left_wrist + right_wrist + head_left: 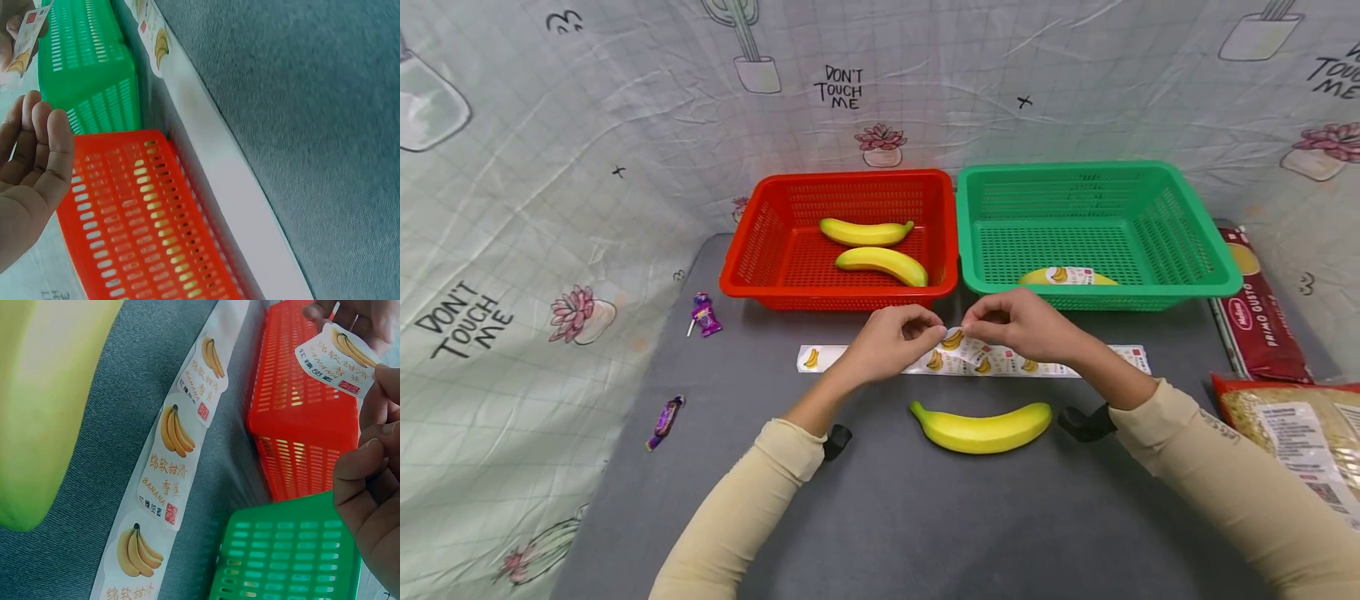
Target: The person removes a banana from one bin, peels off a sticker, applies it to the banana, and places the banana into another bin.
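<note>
In the head view a loose banana sticker (953,340) is held up between both hands, over a strip of banana stickers (910,367) lying on the table. My right hand (1018,321) pinches one edge with thumb and finger; the right wrist view shows the printed face of that sticker (337,359). My left hand (895,337) brings thumb and fingertip together at its opposite edge. Nearer to me, below the strip, a bare banana (985,429) lies on the table.
Behind the strip stand a red basket (842,293) with two bananas and a green basket (1097,292) with a stickered banana (1067,276). A lollipop (705,315) and a wrapped candy (665,422) lie left. Two food packages, one red (1262,317), one clear (1292,433), lie right.
</note>
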`<state>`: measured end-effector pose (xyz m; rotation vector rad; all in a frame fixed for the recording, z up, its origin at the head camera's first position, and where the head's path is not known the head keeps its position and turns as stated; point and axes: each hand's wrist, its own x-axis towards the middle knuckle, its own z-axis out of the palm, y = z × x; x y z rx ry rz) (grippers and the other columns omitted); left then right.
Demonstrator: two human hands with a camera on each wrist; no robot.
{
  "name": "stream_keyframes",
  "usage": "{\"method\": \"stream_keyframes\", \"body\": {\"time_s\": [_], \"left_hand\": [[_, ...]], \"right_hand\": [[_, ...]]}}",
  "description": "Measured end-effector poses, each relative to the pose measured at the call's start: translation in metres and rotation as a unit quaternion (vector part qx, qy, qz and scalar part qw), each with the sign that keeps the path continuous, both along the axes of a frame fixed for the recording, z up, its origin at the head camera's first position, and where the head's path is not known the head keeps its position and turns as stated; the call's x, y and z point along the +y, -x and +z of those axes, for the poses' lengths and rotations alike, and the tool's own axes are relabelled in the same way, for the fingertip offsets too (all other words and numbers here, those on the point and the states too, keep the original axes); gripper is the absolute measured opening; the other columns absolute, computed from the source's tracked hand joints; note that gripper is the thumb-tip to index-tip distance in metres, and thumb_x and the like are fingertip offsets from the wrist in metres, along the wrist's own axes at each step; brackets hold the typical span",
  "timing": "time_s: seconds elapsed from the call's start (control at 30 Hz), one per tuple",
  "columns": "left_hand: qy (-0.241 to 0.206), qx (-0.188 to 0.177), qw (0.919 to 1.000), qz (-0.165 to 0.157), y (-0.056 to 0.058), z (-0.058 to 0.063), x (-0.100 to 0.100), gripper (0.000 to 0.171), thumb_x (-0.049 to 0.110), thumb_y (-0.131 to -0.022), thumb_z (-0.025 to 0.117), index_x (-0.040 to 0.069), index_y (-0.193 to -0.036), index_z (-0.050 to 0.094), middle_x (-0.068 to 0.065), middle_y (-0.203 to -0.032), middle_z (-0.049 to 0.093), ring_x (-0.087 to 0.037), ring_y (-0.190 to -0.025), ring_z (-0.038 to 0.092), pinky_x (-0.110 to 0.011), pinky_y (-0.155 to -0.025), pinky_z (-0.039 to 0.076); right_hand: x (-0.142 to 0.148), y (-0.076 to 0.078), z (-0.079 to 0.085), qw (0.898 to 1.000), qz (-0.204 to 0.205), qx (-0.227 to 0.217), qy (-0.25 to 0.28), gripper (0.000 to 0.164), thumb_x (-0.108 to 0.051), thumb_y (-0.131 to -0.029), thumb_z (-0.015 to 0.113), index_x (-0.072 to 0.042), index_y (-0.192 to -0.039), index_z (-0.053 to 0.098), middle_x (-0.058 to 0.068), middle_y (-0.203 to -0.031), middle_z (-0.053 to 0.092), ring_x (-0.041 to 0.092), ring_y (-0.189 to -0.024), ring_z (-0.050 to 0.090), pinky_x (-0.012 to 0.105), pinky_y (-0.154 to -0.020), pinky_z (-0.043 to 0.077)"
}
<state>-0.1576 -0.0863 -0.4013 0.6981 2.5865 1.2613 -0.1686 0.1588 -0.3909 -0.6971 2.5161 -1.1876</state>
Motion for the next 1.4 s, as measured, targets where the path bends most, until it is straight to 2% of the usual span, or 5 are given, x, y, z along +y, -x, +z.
{"method": "stream_keyframes", "body": {"time_s": [0.53,0.8,0.97,1.17,1.4], "left_hand": [[-0.008,0.001,0.9999,-0.007,-0.001,-0.004,0.011,0.014,0.020,-0.100,0.067,0.007,-0.099,0.073,-0.007,-0.087,0.070,-0.010,-0.071,0.056,-0.020,-0.064,0.045],[-0.019,-0.018,0.9997,0.005,-0.003,-0.007,0.011,0.014,0.021,-0.101,0.065,0.009,-0.102,0.072,-0.004,-0.088,0.069,-0.011,-0.073,0.057,-0.021,-0.064,0.046],[-0.055,-0.016,0.9978,0.034,-0.005,-0.008,0.010,0.014,0.021,-0.100,0.066,0.008,-0.103,0.071,-0.006,-0.090,0.068,-0.013,-0.077,0.057,-0.022,-0.068,0.046],[-0.081,-0.008,0.9957,0.044,-0.008,-0.008,0.013,0.015,0.019,-0.099,0.067,0.006,-0.104,0.071,-0.008,-0.089,0.067,-0.013,-0.077,0.057,-0.022,-0.069,0.046],[-0.091,-0.010,0.9948,0.044,-0.013,-0.007,0.021,0.015,0.018,-0.098,0.067,0.005,-0.105,0.072,-0.009,-0.089,0.068,-0.013,-0.078,0.059,-0.022,-0.069,0.048]], "right_hand": [[-0.001,-0.001,-0.003,1.000,-0.007,-0.016,0.002,0.014,-0.020,-0.099,0.068,-0.009,-0.101,0.075,0.004,-0.083,0.067,0.015,-0.065,0.049,0.028,-0.063,0.044],[0.011,-0.008,0.005,0.999,-0.022,-0.012,0.023,0.024,-0.024,-0.099,0.068,-0.008,-0.116,0.074,0.008,-0.102,0.075,0.020,-0.086,0.068,0.030,-0.076,0.056],[0.032,-0.017,0.007,0.999,-0.047,-0.008,0.020,0.029,-0.026,-0.100,0.067,-0.009,-0.124,0.071,0.009,-0.115,0.073,0.015,-0.093,0.067,0.027,-0.079,0.056],[0.038,-0.024,-0.008,1.000,-0.025,-0.010,-0.011,0.022,-0.029,-0.099,0.067,-0.012,-0.111,0.075,0.009,-0.093,0.071,0.017,-0.073,0.059,0.026,-0.064,0.049],[0.033,-0.029,-0.005,0.999,-0.035,0.012,-0.012,0.019,-0.024,-0.100,0.067,-0.013,-0.084,0.067,-0.001,-0.068,0.049,0.010,-0.058,0.044,0.026,-0.056,0.037]]}}
